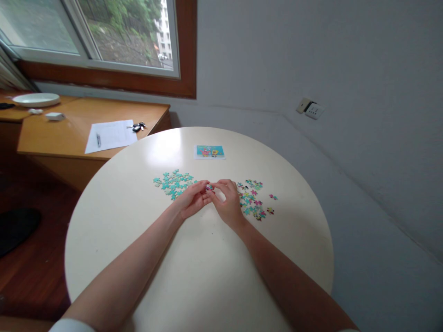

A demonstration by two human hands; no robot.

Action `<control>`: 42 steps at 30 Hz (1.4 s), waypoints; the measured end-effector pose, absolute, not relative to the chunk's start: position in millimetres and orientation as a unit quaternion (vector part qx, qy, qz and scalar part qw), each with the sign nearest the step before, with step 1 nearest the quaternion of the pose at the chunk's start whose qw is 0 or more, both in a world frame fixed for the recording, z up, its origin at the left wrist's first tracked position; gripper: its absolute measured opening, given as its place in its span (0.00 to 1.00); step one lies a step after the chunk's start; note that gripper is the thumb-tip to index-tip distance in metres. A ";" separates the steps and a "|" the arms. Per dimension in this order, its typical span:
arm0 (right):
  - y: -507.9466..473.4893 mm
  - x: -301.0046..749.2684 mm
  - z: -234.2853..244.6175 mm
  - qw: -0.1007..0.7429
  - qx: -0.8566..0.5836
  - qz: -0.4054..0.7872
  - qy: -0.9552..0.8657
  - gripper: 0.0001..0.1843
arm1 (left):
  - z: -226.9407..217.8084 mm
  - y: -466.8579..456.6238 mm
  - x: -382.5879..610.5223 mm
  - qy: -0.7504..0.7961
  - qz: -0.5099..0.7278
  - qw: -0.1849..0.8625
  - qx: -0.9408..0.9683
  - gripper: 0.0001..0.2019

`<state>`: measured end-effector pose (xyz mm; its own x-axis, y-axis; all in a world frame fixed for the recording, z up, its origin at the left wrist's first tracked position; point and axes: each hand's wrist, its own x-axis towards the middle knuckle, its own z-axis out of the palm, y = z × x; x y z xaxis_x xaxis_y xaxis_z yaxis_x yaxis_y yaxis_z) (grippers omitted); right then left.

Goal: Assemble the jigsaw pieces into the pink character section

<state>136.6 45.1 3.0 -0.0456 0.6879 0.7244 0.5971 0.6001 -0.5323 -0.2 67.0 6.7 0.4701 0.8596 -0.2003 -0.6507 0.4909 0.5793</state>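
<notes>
My left hand point(193, 199) and my right hand point(227, 202) meet at the middle of a round cream table point(138, 221). Both pinch small jigsaw pieces point(209, 186) between their fingertips, pressed together just above the tabletop. A pile of teal puzzle pieces point(173, 182) lies left of my left hand. A pile of mixed pink, teal and yellow pieces point(252, 199) lies right of my right hand. A small reference picture card point(209, 151) rests farther back on the table.
A wooden desk point(69, 138) stands to the left under a window, holding a paper sheet with a pen point(110, 135), keys point(138, 126) and a white plate point(36, 99). A grey wall with a socket point(310, 109) runs close along the right.
</notes>
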 end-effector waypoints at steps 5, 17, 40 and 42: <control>44.1 136.3 3.6 0.514 -0.452 0.056 -0.727 0.08 | 10.3 66.6 1.7 0.276 0.499 0.790 0.226 0.03; 39.3 134.8 5.6 0.430 -0.453 0.146 -0.767 0.07 | 33.7 72.8 -18.9 0.475 0.568 0.442 0.506 0.08; 19.2 148.0 0.9 0.337 -0.419 0.260 -0.802 0.08 | 12.8 39.7 -41.3 0.424 0.313 0.310 0.791 0.04; 19.6 149.3 0.1 0.339 -0.423 0.255 -0.801 0.08 | 13.7 39.2 -41.7 0.412 0.290 0.317 0.804 0.05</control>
